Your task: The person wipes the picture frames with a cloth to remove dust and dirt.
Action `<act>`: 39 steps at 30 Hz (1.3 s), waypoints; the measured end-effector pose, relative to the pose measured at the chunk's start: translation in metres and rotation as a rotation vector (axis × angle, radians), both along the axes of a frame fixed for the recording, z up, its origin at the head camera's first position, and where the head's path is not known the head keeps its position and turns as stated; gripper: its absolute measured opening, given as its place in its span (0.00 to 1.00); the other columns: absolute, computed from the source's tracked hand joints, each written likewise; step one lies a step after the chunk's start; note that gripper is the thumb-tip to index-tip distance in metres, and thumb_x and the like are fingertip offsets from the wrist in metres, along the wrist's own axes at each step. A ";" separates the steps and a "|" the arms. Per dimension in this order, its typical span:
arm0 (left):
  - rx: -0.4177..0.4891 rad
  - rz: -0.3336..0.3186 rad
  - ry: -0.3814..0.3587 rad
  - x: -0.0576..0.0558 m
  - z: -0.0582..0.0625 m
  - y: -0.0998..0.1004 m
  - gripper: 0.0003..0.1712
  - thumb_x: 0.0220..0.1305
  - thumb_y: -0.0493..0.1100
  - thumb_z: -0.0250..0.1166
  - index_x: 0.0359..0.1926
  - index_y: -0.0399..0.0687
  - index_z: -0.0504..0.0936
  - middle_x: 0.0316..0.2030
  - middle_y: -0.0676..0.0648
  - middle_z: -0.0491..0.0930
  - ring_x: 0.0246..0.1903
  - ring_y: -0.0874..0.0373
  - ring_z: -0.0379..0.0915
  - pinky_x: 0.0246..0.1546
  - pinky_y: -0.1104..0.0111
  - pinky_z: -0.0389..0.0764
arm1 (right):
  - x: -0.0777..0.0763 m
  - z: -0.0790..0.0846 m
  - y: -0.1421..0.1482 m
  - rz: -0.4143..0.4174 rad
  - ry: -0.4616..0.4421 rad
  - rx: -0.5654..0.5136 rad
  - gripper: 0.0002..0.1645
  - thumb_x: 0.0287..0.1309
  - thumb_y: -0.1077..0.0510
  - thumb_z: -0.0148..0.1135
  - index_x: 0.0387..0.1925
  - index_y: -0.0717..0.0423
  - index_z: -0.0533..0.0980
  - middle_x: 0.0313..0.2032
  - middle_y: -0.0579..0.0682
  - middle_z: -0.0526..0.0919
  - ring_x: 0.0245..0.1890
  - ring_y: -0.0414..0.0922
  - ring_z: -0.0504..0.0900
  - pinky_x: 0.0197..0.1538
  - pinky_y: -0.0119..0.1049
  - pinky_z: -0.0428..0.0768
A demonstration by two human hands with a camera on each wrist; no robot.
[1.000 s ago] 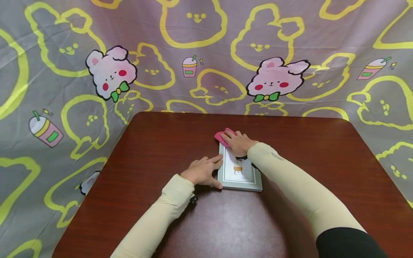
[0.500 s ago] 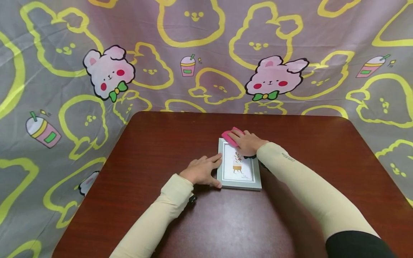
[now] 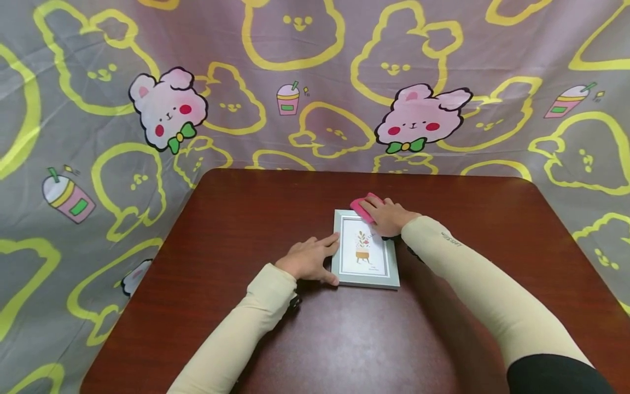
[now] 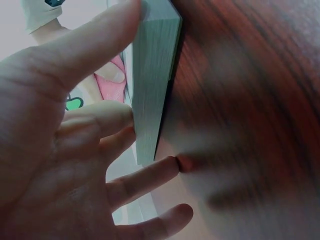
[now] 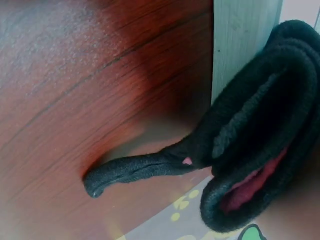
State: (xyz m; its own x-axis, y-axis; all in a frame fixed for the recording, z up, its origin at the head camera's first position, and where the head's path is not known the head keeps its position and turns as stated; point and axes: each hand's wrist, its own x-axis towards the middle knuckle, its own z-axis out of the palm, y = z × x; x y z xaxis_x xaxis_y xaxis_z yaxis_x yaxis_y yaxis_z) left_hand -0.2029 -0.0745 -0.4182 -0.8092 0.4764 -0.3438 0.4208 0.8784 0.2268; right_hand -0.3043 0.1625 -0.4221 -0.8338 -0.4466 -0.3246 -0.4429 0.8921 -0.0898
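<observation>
A picture frame (image 3: 366,280) with a pale grey-green border lies flat on the table, its print showing a potted plant. My left hand (image 3: 307,260) rests at its left side, thumb and fingers spread. In the left wrist view, the thumb and some fingers touch the frame's side edge, while other fingers extend past it over the wood. My right hand (image 3: 389,218) holds a pink cloth (image 3: 359,206) against the frame's far right part. Up close in the right wrist view, folded cloth (image 5: 260,110) looks mostly dark with pink inside; the right fingers are hidden there.
The brown wooden table (image 3: 266,202) has rounded far corners. Behind it and along its left side hangs a grey-pink curtain (image 3: 325,65) with yellow outlined animals and drink cups. Both forearms wear pale sleeves (image 3: 458,268).
My right hand has slid the pink cloth rightward along the far end of the frame, uncovering its far left corner and more of the print. My left hand and the frame stay in place.
</observation>
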 end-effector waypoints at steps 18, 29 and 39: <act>-0.001 -0.007 -0.002 0.000 -0.001 0.002 0.55 0.52 0.66 0.72 0.77 0.62 0.57 0.79 0.63 0.45 0.67 0.51 0.63 0.58 0.54 0.73 | 0.001 -0.001 -0.041 0.058 0.022 -0.018 0.41 0.72 0.52 0.49 0.79 0.52 0.46 0.78 0.60 0.48 0.71 0.67 0.58 0.71 0.62 0.62; -0.003 0.004 -0.010 -0.001 -0.001 0.002 0.55 0.53 0.67 0.71 0.77 0.63 0.56 0.79 0.64 0.44 0.71 0.48 0.59 0.62 0.52 0.70 | 0.000 0.003 -0.049 0.088 0.035 -0.040 0.41 0.72 0.51 0.50 0.79 0.51 0.46 0.78 0.59 0.49 0.70 0.65 0.60 0.70 0.61 0.63; 0.008 0.032 -0.011 0.001 0.000 0.000 0.56 0.51 0.68 0.72 0.77 0.64 0.55 0.79 0.66 0.44 0.71 0.50 0.59 0.61 0.54 0.71 | -0.001 0.001 -0.023 0.055 0.021 -0.026 0.45 0.69 0.50 0.55 0.79 0.51 0.46 0.79 0.58 0.48 0.70 0.65 0.60 0.70 0.61 0.63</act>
State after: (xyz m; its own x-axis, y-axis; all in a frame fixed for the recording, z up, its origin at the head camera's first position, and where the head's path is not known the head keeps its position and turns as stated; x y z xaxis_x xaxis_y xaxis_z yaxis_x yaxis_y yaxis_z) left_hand -0.2022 -0.0748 -0.4186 -0.8201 0.4535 -0.3489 0.3903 0.8893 0.2385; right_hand -0.3051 0.1396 -0.4209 -0.8146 -0.4996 -0.2947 -0.4929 0.8640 -0.1025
